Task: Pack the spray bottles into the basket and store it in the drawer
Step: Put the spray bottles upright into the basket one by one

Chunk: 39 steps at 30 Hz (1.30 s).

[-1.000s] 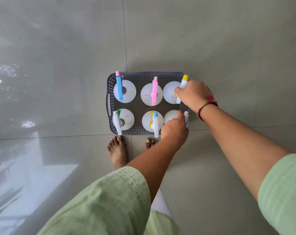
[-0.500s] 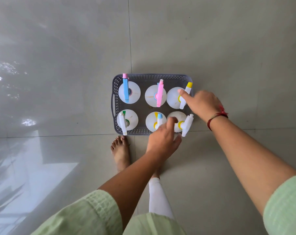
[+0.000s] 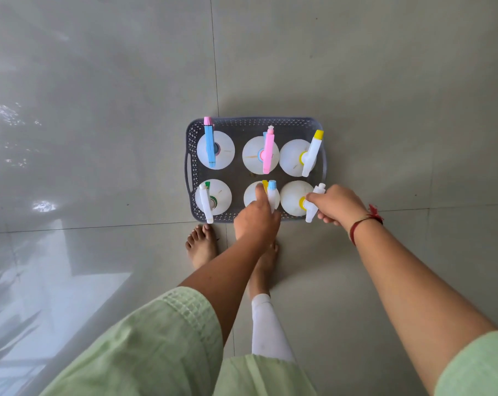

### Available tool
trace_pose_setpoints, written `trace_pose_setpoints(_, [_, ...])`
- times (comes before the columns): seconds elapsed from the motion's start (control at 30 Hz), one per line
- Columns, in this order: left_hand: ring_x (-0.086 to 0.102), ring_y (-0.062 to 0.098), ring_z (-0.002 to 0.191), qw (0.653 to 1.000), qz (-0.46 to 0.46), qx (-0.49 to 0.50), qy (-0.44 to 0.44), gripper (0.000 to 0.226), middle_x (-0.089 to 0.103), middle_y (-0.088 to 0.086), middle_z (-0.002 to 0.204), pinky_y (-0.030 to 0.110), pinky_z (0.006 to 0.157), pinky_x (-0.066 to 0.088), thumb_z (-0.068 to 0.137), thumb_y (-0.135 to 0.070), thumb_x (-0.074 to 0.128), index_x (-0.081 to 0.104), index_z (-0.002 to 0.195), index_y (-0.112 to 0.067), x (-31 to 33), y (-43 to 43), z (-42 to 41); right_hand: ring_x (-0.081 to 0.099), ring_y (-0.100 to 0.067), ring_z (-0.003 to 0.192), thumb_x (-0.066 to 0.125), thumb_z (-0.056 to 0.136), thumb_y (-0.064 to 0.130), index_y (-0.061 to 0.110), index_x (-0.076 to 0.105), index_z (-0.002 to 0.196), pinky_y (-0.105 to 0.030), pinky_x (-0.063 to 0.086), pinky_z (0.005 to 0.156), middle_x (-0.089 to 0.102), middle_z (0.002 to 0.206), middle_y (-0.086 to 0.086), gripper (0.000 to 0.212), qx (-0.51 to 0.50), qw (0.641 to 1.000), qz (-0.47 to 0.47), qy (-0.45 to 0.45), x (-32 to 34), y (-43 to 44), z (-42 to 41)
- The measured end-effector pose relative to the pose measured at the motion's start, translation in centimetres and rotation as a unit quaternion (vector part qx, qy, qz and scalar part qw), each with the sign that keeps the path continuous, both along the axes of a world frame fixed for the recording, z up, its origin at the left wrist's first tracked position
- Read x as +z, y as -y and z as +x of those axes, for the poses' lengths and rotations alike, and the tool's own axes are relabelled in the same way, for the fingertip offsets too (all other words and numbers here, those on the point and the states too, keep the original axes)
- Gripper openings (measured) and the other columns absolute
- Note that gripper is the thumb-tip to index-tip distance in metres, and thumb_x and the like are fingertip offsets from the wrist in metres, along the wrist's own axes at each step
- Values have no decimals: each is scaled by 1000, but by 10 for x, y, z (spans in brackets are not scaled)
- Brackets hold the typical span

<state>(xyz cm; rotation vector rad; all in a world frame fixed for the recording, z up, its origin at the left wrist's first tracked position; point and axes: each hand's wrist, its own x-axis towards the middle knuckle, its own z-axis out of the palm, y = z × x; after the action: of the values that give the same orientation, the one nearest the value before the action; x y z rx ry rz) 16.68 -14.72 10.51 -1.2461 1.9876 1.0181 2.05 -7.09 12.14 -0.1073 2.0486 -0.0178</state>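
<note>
R hand (image 3: 337, 208) has come off the back-right bottle (image 3: 295, 158) and now sits on the front-right bottle (image 3: 292, 200), thumb & curled fingers clamped round its white sprayer head by the yellow collar. L hand (image 3: 256, 221) has shifted left onto the front-middle bottle (image 3: 273, 197), fingers wrapped round its blue-tipped sprayer, thumb lying along the side. Basket (image 3: 259, 123) hasn't budged: grey, perforated, on the tiled floor (image 3: 99, 110) just ahead of the person's bare feet (image 3: 200, 247), slot handle on its left end. All 6 white spray bottles stand upright inside, 2 rows of 3. Back row also has the back-left bottle (image 3: 225, 151) w/ blue head & pink tip, and the back-middle bottle (image 3: 253, 155) w/ pink head; the back-right one has a white head w/ yellow tip angled toward the far right corner. Front-left bottle (image 3: 220, 195) has a white head w/ green collar, its rear end poking over the near rim. Red thread band (image 3: 362, 224) on the R wrist; pale green sleeves (image 3: 156, 338) on both arms.
</note>
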Motion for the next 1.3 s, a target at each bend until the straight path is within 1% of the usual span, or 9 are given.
trace_pose_setpoints(0.1, [65,41,95,1000,-12,-28,-4,45,69,17,107,37,68,40,96,-23,49,33,136,-12,0,5,5,59,-23,53,53,78,34,14,64,60,-31,46,61,65,57,-2,29,25,1000,-9,-3,-1,6,2])
trace_pose_setpoints(0.27, [66,41,96,1000,-10,-19,-9,37,69,19,104,37,67,39,96,-27,49,37,126,-9,1,8,19,66,-32,80,55,77,37,14,65,80,-32,47,69,72,84,-10,25,70,997,-3,-19,-1,11,6])
trace_pose_setpoints(0.53, [64,43,98,999,7,37,-29,44,68,23,108,39,70,39,102,-32,40,33,138,-9,-2,1,18,67,-34,88,52,84,43,8,68,90,-34,48,74,71,90,-15,39,82,995,-6,-50,-4,12,9])
trace_pose_setpoints(0.67, [63,42,109,999,20,37,-6,67,66,23,120,44,84,49,102,-43,41,15,154,-10,-1,4,19,66,-32,78,50,82,67,15,59,69,-34,46,71,63,72,-8,55,67,997,0,-36,2,9,10])
trace_pose_setpoints(0.73, [64,40,109,999,12,31,-1,78,67,21,119,42,80,49,99,-54,43,10,156,-12,2,7,26,64,-28,64,42,71,85,15,58,61,-37,51,73,67,67,-8,73,35,999,18,-36,10,9,8])
trace_pose_setpoints(0.87, [70,36,94,999,-39,4,-32,69,74,11,101,39,71,49,96,-61,41,22,149,-22,21,17,56,69,-31,73,26,57,98,10,67,70,-40,54,78,72,76,-11,98,3,997,20,-77,28,6,-8])
trace_pose_setpoints(1.0, [69,33,86,990,-77,-28,-115,32,73,1,93,37,69,53,97,-41,51,49,121,-21,45,32,88,68,-38,83,29,77,85,5,67,77,-43,53,83,72,87,-19,88,-24,989,-36,-143,31,3,-28])
trace_pose_setpoints(1.17, [60,39,89,952,-170,-87,-240,14,66,16,94,41,74,50,83,-9,71,67,96,-5,58,64,84,60,-37,104,52,96,46,1,64,103,-37,44,86,65,111,-22,47,-43,965,-170,-197,16,12,-33])
trace_pose_setpoints(1.3, [46,42,129,960,-184,-41,-207,31,56,19,131,50,101,39,86,-16,69,65,116,-8,53,84,72,47,-35,125,60,93,38,8,49,136,-37,34,107,40,141,-20,53,-35,941,-224,-250,5,13,-23])
